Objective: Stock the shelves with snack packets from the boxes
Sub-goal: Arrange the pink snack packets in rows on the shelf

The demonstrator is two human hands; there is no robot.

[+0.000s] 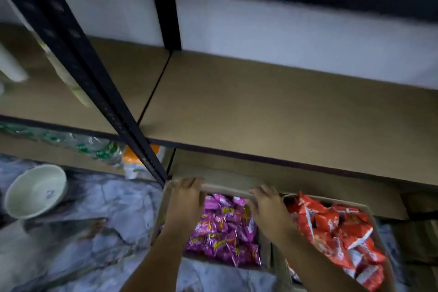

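A cardboard box (pixel 163 206) full of purple snack packets (pixel 225 232) stands on the floor below the shelf. My left hand (pixel 187 197) lies over its far left corner. My right hand (pixel 267 204) rests on its far rim, fingers over the edge. The blur hides whether either hand is curled round the cardboard. To the right, a second box (pixel 369 213) holds red snack packets (pixel 331 232). Above both runs a bare brown shelf board (pixel 272 114) on a black metal rack.
A black upright post (pixel 94 73) crosses diagonally at left. Plastic bottles (pixel 94 147) and an orange-topped item (pixel 132 156) lie on the lower left shelf. A white bowl (pixel 35 192) sits on the marble floor (pixel 83 232). More cardboard boxes (pixel 417 232) stand at far right.
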